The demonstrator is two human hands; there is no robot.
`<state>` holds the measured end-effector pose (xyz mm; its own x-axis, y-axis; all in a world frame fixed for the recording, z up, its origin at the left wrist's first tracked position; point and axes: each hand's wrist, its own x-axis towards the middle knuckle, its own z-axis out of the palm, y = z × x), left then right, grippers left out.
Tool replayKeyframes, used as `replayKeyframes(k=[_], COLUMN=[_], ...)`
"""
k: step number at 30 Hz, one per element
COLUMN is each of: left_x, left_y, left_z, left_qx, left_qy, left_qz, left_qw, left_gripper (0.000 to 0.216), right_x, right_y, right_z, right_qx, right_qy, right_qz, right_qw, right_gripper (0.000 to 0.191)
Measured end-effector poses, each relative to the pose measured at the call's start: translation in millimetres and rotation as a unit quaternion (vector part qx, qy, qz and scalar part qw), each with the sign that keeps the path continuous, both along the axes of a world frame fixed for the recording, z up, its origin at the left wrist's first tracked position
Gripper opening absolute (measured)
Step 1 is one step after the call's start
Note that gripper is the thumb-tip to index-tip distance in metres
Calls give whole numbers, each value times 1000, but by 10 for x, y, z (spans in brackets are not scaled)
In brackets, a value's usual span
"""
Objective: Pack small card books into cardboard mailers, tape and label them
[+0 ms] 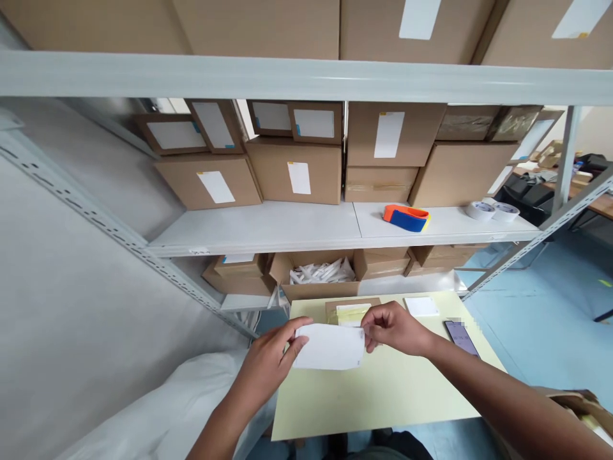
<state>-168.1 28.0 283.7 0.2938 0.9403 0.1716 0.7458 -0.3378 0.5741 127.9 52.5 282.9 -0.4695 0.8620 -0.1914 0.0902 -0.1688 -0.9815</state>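
White paper point(329, 347) hung low at centre frame, above the table point(383, 396); we pinched its ends, left hand point(268, 364) and right hand point(395, 329) both closed on it. Pulled unevenly, it could crease or slip free, we judged.

Forearms converge — left hand point(268, 359) pinching; right hand point(395, 329) pinching.

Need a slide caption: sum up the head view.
The left hand and right hand hold a white label above a yellow table, facing shelves of cardboard boxes.
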Motion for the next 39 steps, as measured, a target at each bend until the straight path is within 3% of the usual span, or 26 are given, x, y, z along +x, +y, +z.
replayKeyframes(k=[6,10,15,19,22,31,39], left_x=[-113,-34,218,435,538,532,483], left_y=[96,178,86,-180,-322,-325,-334], left_z=[-260,-390,-479,-486,-473,-454,-407], left_qx=[121,150,210,217,198,227,309], left_qy=[82,113,59,-95,-150,-152,-74], left_qz=[20,39,107,69,56,75,44], left_qw=[989,981,970,969,967,959,947], left_gripper=[34,35,35,23,19,18,32], right_x=[-268,-418,-579,-688,-739,-785,-780], right_y=[-36,-63,-111,-166,-218,-294,-281], right_z=[12,-6,-48,-102,-144,-124,-80], right_qx=[-26,-41,-57,-49,-33,-7,15], right_qy=[7,27,30,45,52,24,-8], right_qz=[29,21,-31,-96,-123,-123,-110], right_qw=[999,999,997,993,990,992,994], right_gripper=[31,33,40,39,33,35,35])
